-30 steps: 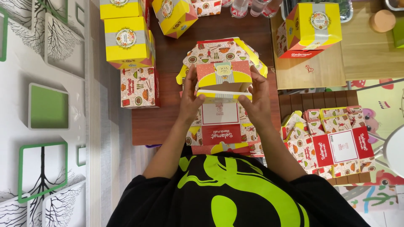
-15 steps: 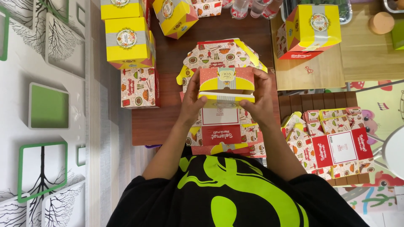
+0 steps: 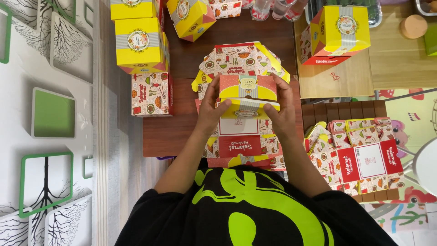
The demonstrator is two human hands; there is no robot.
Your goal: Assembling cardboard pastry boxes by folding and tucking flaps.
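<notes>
A half-folded cardboard food box (image 3: 248, 89), yellow and red with a round sticker on a grey band, is held upright over the dark wooden table (image 3: 177, 127). My left hand (image 3: 210, 107) grips its left side and my right hand (image 3: 283, 107) grips its right side, thumbs on the front flap. Under it lies a flat, unfolded box blank (image 3: 241, 146) in red and patterned print. Another partly shaped patterned box (image 3: 241, 57) sits just behind the held one.
Finished yellow boxes (image 3: 139, 41) are stacked at the back left, with a patterned one (image 3: 151, 94) below them. Another yellow box (image 3: 339, 29) stands on a light wooden board at the right. A pile of flat blanks (image 3: 359, 157) lies at the right.
The box between my hands has been folded further; its front flap has come down and the box sits slightly lower and squarer. My hands stay on its sides.
</notes>
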